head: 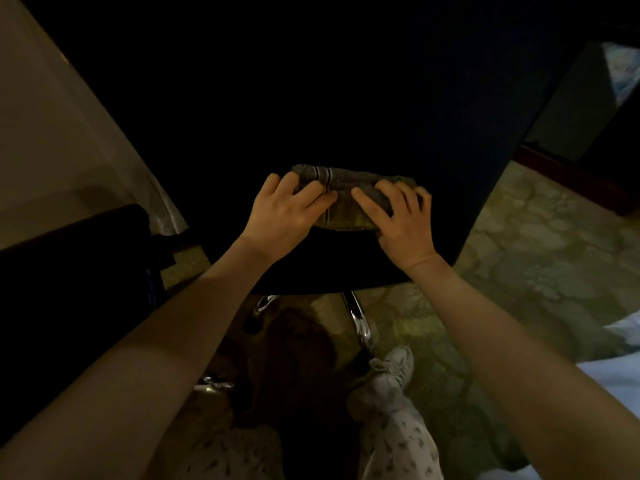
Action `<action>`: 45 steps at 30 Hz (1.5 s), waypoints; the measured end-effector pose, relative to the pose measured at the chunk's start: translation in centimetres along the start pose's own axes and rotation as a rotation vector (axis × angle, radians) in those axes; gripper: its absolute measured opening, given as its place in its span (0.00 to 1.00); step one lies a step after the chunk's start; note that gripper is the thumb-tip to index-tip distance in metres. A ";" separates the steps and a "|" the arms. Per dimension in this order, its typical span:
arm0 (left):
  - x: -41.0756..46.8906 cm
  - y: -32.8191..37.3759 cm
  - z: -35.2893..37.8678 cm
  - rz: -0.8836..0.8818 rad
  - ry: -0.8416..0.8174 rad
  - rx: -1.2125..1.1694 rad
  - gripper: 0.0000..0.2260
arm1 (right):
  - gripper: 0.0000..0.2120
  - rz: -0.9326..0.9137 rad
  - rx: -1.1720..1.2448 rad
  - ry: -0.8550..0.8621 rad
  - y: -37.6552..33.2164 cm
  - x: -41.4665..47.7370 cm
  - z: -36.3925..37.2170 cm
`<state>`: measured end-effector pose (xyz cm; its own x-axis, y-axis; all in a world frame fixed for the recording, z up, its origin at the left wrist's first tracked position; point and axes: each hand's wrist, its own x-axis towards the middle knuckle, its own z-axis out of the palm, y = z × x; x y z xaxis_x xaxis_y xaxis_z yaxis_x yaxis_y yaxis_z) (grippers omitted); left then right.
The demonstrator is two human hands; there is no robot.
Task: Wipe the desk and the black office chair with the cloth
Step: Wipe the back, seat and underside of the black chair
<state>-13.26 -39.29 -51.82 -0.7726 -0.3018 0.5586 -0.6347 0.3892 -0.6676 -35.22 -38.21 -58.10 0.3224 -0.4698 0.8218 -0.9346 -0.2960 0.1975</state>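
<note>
Cloth [349, 183] lies on black office chair [346, 98], pressed under flat-fingered left hand [287, 213] and right hand [400, 220].

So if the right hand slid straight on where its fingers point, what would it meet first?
The right hand presses the cloth, so it would meet the bunched fold first, then probably the black chair beyond; depth there is too dark to judge.
</note>
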 end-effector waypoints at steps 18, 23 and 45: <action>-1.7 6.9 -2.0 -0.051 -1.002 -0.326 0.17 | 0.24 -0.017 0.225 -0.814 -4.5 -6.3 -2.1; 0.5 6.4 -5.2 -0.093 -0.957 -0.348 0.18 | 0.22 0.081 0.245 -0.781 -3.5 -5.2 -5.1; 5.1 -0.7 -18.6 -0.341 -0.610 -0.478 0.17 | 0.29 0.320 0.349 -0.535 -2.9 2.6 -17.9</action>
<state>-16.52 -24.91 -39.36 -0.5006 -0.8327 0.2366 -0.8656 0.4764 -0.1544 -34.36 -23.62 -46.99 0.1533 -0.8955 0.4179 -0.9218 -0.2820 -0.2660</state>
